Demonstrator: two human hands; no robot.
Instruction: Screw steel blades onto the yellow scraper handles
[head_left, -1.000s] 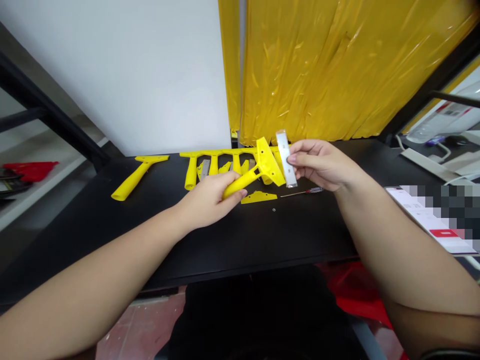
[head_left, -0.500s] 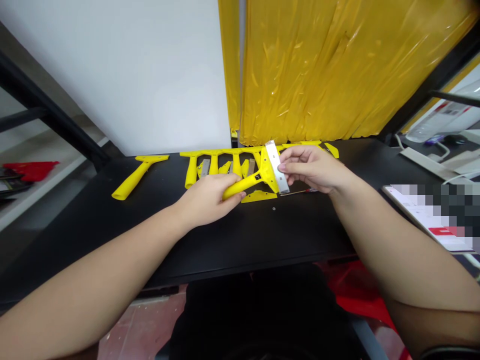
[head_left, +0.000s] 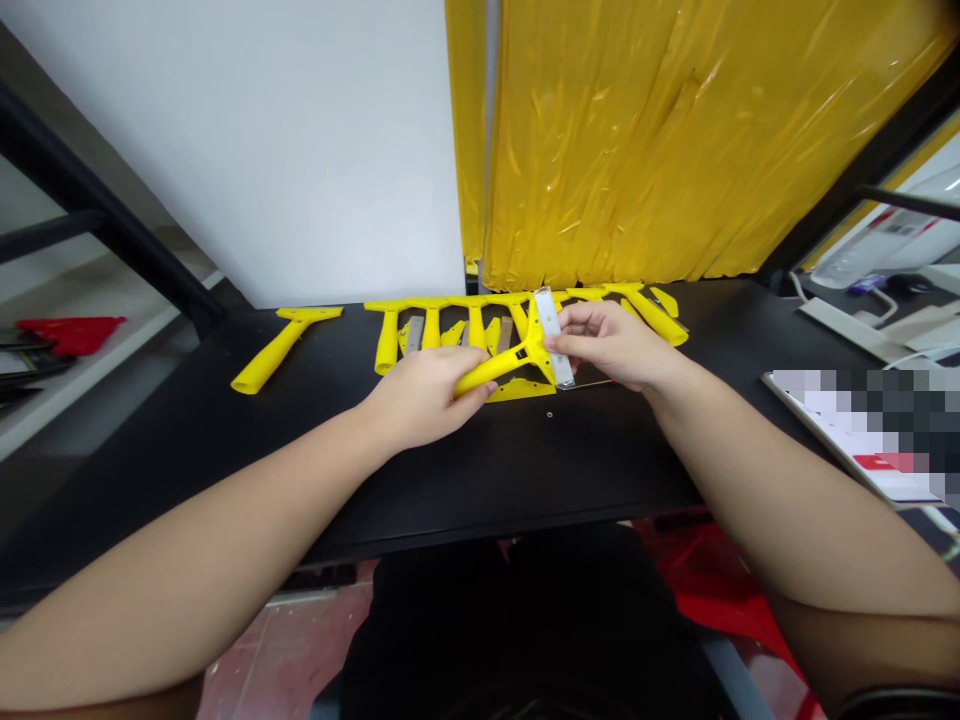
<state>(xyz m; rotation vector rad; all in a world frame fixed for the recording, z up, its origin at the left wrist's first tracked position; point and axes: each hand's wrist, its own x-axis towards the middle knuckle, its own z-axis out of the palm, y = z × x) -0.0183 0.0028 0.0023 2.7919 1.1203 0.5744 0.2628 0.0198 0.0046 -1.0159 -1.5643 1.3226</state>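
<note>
- In the centre of the frame, combining in one smooth, bright-yellow, plastic-looking scraper [head_left: 491,374] a rounded handle, a forked neck and a flared head.
- Against that head, showing a flat, silvery, rectangular metal-looking plate [head_left: 549,320] with small holes; cannot tell whether seated or merely laid on.
- Pointing head-first rightward and slightly up, with the scraper's long axis slanting from lower left; lying crosswise, with the plate's long axis steep, top end leaning left.
- Reaching in from the lower left, wrapping the handle in the curled left hand [head_left: 431,398], thumb beneath.
- Reaching in from the lower right, pinching the plate between thumb and bent fingers of the right hand [head_left: 611,345].
- Just below the scraper's head, lying on the matte black tabletop [head_left: 480,490]: a thin, yellow, winged plastic-looking cover [head_left: 525,390], near a tiny pale ring [head_left: 550,414].
</note>
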